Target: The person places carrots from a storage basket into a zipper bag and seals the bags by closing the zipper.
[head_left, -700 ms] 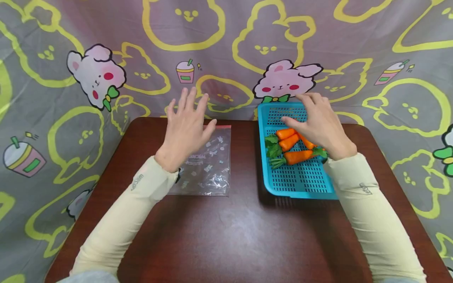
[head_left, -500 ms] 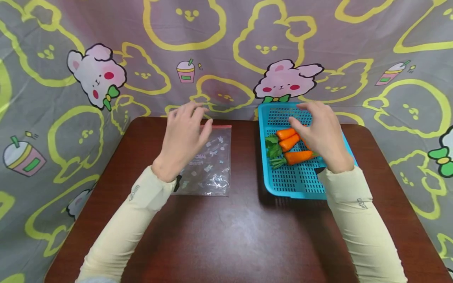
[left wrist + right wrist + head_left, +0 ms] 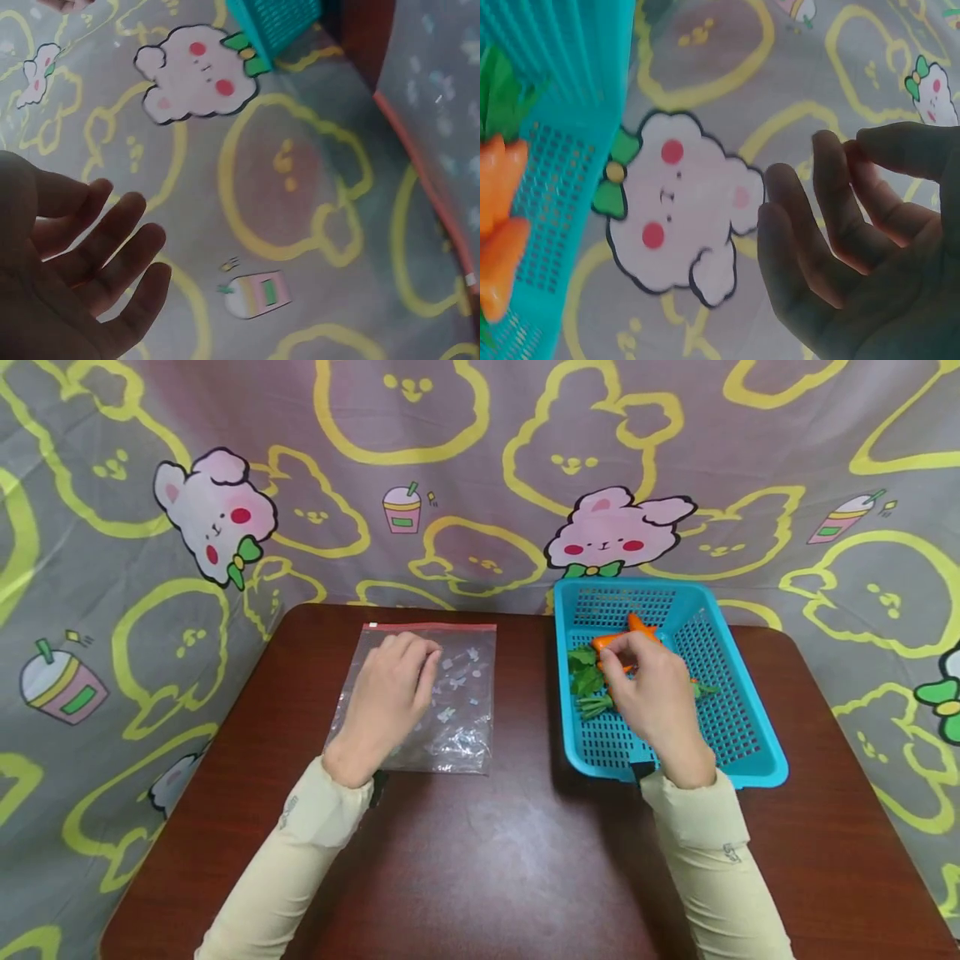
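Note:
My left hand [image 3: 390,702] hovers over a clear zip bag [image 3: 461,693] with a red top edge, lying flat on the table. Its fingers are loosely curled and hold nothing, as the left wrist view also shows. Above the blue plastic basket [image 3: 774,768] is my right hand [image 3: 663,706], thumb near the fingertips and nothing held. Several orange carrots [image 3: 641,627] with green leaves [image 3: 582,672] lie in the basket, partly hidden by that hand. In the right wrist view the carrots [image 3: 501,262] are at the left, apart from my fingers [image 3: 795,247].
The dark brown table [image 3: 510,860] has rounded corners at its far side. A grey curtain [image 3: 465,435] with yellow outlines and rabbit prints stands behind it and along both sides.
Both hands have drawn down and back toward me, and their fingers have gone from spread to loosely curled. The right hand has also moved a little left. Bag and basket stay in place.

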The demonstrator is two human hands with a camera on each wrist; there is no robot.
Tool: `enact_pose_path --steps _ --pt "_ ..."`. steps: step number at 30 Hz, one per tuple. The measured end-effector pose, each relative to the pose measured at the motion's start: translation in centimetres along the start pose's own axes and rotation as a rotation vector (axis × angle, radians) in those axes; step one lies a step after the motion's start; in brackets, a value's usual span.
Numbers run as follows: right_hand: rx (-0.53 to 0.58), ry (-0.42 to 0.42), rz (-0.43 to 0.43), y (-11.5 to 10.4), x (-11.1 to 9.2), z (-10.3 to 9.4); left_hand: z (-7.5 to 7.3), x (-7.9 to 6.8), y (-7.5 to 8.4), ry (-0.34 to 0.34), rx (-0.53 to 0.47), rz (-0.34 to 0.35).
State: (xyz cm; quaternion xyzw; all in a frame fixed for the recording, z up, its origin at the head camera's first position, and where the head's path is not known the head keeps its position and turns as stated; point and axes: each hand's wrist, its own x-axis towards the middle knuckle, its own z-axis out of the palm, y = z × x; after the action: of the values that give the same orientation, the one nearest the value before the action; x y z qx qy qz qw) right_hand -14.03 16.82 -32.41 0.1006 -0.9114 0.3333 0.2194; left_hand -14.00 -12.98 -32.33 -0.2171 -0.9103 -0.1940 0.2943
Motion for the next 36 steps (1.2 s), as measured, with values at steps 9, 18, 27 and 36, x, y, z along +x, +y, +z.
enact_pose_path --steps 9,18,27,36 --pt "0.041 -0.085 0.047 -0.2 -3.0 2.3 2.1 -3.0 -0.6 -0.195 -0.004 -0.064" --pt "0.07 -0.158 0.04 -0.1 -4.7 4.5 3.6 -5.1 -1.8 -0.241 0.015 -0.079" --pt "0.058 -0.203 0.058 -0.1 -5.6 6.0 5.2 -7.5 -3.4 -0.386 0.044 -0.191" --pt "0.04 -0.276 0.091 0.3 -6.1 6.9 6.2 -8.8 -5.3 -0.518 0.023 -0.381"
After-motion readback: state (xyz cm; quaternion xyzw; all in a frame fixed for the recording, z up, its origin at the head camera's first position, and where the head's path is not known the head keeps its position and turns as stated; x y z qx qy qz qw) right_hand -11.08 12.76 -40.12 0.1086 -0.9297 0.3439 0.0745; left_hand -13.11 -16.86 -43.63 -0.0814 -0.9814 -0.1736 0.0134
